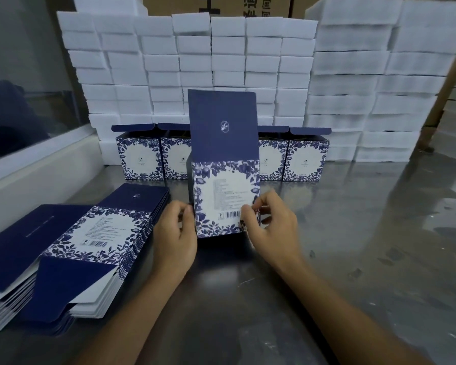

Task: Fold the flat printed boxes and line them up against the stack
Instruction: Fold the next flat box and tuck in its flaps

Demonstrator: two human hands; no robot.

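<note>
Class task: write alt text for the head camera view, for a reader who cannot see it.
Two hands, left hand and right hand, hold a blue floral printed box upright on a steel table. Flat boxes are piled at left; four folded boxes line up against stacked white foam blocks behind.
</note>
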